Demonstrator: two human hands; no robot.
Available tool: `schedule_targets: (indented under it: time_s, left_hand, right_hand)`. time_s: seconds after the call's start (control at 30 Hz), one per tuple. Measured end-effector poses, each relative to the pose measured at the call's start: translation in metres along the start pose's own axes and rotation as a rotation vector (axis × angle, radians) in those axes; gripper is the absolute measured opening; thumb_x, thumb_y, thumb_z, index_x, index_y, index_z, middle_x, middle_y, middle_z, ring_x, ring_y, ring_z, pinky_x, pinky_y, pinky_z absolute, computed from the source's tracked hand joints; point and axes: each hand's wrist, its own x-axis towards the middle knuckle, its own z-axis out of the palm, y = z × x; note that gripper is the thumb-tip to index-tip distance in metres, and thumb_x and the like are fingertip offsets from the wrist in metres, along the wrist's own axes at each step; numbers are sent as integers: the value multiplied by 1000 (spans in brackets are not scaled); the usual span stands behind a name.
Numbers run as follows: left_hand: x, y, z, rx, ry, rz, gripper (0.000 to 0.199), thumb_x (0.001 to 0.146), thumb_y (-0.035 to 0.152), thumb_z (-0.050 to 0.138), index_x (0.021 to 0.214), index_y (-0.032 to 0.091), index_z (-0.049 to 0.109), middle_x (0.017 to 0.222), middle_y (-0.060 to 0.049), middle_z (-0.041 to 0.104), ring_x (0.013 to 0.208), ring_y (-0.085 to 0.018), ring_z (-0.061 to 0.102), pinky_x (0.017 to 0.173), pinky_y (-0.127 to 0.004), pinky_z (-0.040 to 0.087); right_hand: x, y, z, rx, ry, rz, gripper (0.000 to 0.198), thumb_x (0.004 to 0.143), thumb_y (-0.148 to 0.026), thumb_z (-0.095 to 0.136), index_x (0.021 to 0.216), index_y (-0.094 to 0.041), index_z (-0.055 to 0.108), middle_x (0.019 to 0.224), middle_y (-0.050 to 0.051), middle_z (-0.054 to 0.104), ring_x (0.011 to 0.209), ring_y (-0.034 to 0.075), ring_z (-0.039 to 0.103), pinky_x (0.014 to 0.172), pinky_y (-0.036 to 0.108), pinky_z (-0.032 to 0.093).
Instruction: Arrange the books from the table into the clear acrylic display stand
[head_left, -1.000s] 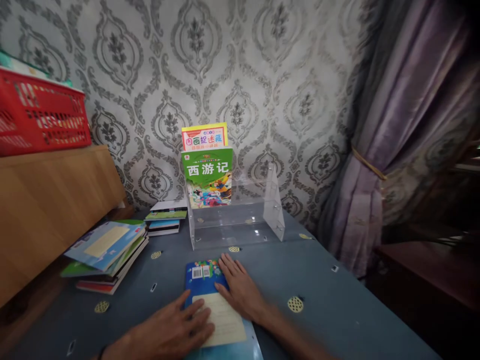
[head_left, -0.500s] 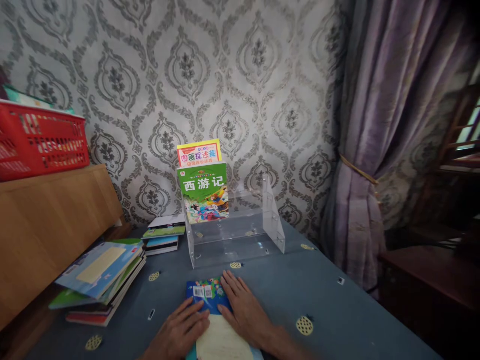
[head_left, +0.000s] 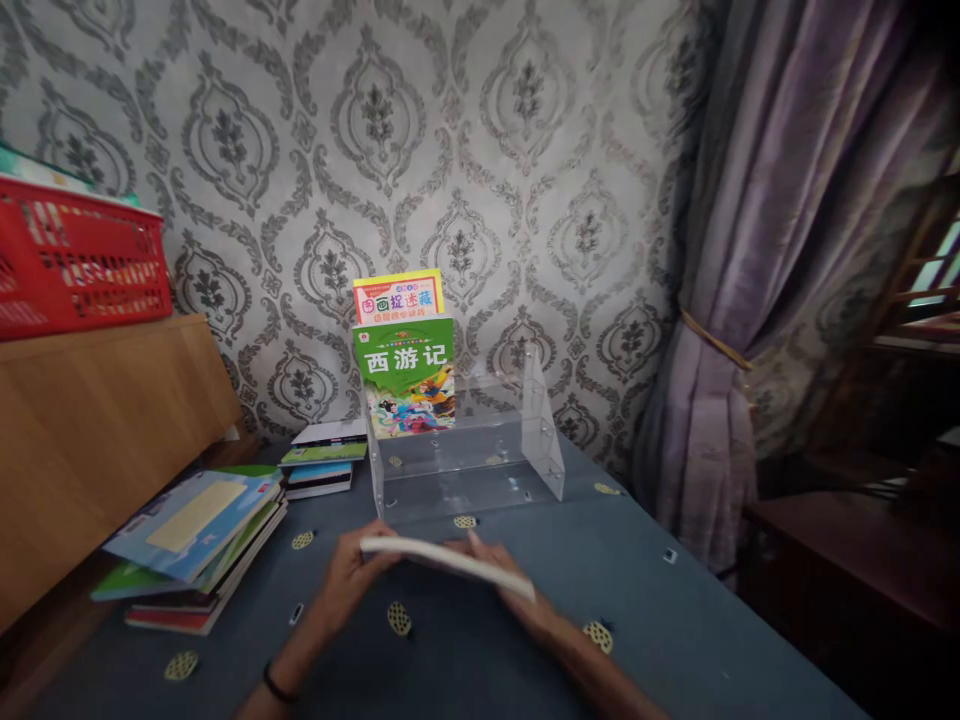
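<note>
Held book, edge bowed, rack seemingly apart

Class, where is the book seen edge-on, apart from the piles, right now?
In the head view, the book is at lower centre, held between the left hand and the right hand, on the near side of the clear rack.

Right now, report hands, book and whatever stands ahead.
Left hand, right hand gripping one book, edge toward camera. Transparent rack ahead, green book standing at its left.

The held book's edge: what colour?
The book's edge is off-white, clearest in the head view.
</note>
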Motion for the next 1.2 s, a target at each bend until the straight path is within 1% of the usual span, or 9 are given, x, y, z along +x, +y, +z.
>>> schedule_targets:
  time_s: [0.1,0.2,0.27,0.37,0.57,0.73,0.9,1.03,1.2]
  left_hand:
    - [8,-3,1,-137,221,-151,42,74,56,73,81,15,77,80,-7,78,77,-24,70,73,-32,56]
    - [11,-1,0,-218,319,-194,42,70,53,76,84,14,78,87,-9,79,84,-26,71,80,-35,57]
    - [11,2,-1,-238,335,-205,41,69,52,77,83,13,78,88,-9,79,85,-27,71,81,-35,57]
    - [10,2,-1,-248,354,-214,40,66,51,78,81,13,76,84,-9,79,81,-26,71,78,-35,57]
    - [2,-9,3,-240,370,-212,43,69,55,75,86,15,74,90,-9,78,90,-28,71,84,-37,56]
    - [-11,-22,7,-148,425,-297,48,68,64,70,81,17,71,87,-7,76,91,-29,69,86,-38,54]
    - [-13,-15,8,-128,437,-343,50,64,69,69,76,20,66,82,-5,73,90,-29,66,86,-39,52]
    - [-13,-10,8,-143,419,-361,52,62,71,68,75,21,64,81,-5,71,89,-28,65,86,-39,51]
    - [-16,-19,9,-93,460,-403,55,60,75,67,73,22,61,79,-4,67,89,-28,62,86,-39,49]
  right_hand:
    - [0,0,0,195,63,6,87,85,-87,30,115,-20,76,118,13,73,120,35,63,105,52,46]
    - [-1,-4,5,215,65,-85,78,85,-83,41,120,-21,72,126,13,70,119,33,62,104,50,47]
    - [-2,-8,9,125,41,-150,64,87,-73,54,123,-23,70,126,11,70,118,31,63,106,48,46]
    - [-4,-11,14,-24,47,-219,51,94,-63,51,123,-25,69,122,10,71,117,29,63,106,47,46]
    - [-4,-4,19,-158,136,-226,51,97,-62,42,117,-24,69,116,10,72,111,28,65,102,44,48]
    - [-5,3,19,-198,187,-211,48,97,-61,44,116,-23,69,111,10,73,108,29,66,97,43,51]
    - [-5,6,20,-195,212,-209,46,96,-60,47,115,-23,69,104,8,74,97,27,68,90,40,55]
    - [-7,13,21,-205,269,-177,47,93,-61,51,115,-24,70,106,8,74,98,27,67,89,40,55]
    - [-8,17,21,-232,285,-160,49,93,-62,50,116,-24,70,109,8,73,100,28,67,90,40,55]
